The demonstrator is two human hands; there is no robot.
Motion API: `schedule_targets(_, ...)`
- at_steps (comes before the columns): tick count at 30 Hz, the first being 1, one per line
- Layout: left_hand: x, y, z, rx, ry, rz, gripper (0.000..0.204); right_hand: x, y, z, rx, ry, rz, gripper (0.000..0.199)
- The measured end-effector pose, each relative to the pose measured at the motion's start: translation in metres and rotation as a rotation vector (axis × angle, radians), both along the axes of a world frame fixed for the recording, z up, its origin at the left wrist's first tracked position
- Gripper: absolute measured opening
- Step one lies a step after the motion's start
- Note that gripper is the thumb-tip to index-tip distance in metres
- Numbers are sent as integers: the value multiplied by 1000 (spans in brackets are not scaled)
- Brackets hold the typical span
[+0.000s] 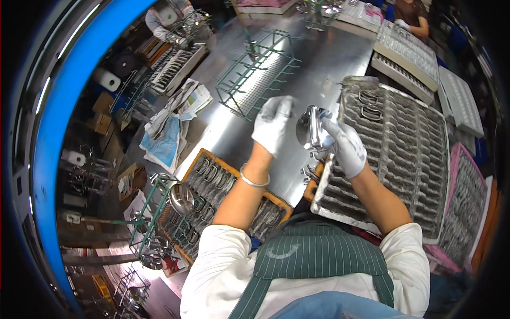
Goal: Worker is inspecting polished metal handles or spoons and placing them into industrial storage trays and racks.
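My right hand, in a white work glove, is closed around a shiny chrome handle-like part with a rounded, dish-shaped side. My left hand, also in a smudged white glove, is raised just left of that part and apart from it. Its fingers are bent and somewhat blurred, so I cannot make out whether anything is between them. Right of my right hand lies a large grey tray with rows of wavy slots; a few chrome handles sit in its far left corner.
An orange-framed tray of chrome handles lies under my left forearm. A green wire rack stands on the metal table; another rack with chrome parts is at lower left. Newspapers lie left. Two people work across the table.
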State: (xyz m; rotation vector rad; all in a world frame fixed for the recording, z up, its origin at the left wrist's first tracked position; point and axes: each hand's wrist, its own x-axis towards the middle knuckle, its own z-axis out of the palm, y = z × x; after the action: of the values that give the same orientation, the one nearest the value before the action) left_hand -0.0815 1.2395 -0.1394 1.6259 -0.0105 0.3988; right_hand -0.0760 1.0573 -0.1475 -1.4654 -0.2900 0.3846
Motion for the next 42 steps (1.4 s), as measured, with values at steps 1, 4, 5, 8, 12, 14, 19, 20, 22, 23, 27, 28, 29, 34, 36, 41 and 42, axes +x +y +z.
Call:
schedule_targets(1, -1, 1, 0, 65, 16, -91, 38, 3, -1, -17, 222, 191, 39, 38)
schedule_targets(4, -1, -2, -11, 171, -9, -419, 56, 2, 1, -21, 474, 385, 28, 33)
schedule_targets(5, -3, -6, -6, 168, 139, -562, 67, 1, -3, -17, 501, 447, 47, 30)
schedule_targets(8, -5, -23, -12, 549, -163, -455, 65, 2, -3, -37, 572, 382, 15, 32)
schedule_targets(12, -1, -28, -30, 604, -146, -418, 56, -4, -10, -32, 436, 327, 91, 31)
schedule_targets(14, 3, -32, -40, 615, -168, -343, 34, -5, -10, -27, 376, 272, 66, 31)
schedule_targets(19, 1, -39, -32, 366, -117, -327, 15, -3, -14, -38, 337, 339, 61, 30)
schedule_targets(20, 1, -37, -28, 563, -267, -356, 15, -2, -14, -39, 350, 351, 58, 30)
schedule_targets(22, 0, -39, -28, 757, -418, -388, 14, -2, -14, -41, 398, 393, 42, 30)
schedule_targets(23, -3, -41, -32, 691, -324, -347, 13, -2, -12, -41, 444, 434, 35, 30)
schedule_targets(27, 1, -34, -42, 772, -372, -285, 13, -8, -9, -36, 436, 367, -24, 29)
schedule_targets(28, 2, -33, -44, 855, -544, -262, 13, -6, -9, -37, 389, 373, 11, 28)
schedule_targets(29, 0, -38, -42, 464, -236, -320, 13, -4, -10, -37, 342, 370, 44, 28)
schedule_targets(34, 2, -35, -36, 670, -296, -321, 14, -6, -12, -39, 359, 381, 30, 28)
schedule_targets(36, -4, -53, -38, 616, -118, -257, 27, -2, -12, -47, 419, 438, -10, 28)
schedule_targets(41, -2, -49, -54, 467, -125, -196, 14, -3, -17, -51, 266, 268, 81, 33)
schedule_targets(42, -2, -47, -47, 413, -121, -227, 11, -1, -19, -50, 196, 283, 90, 34)
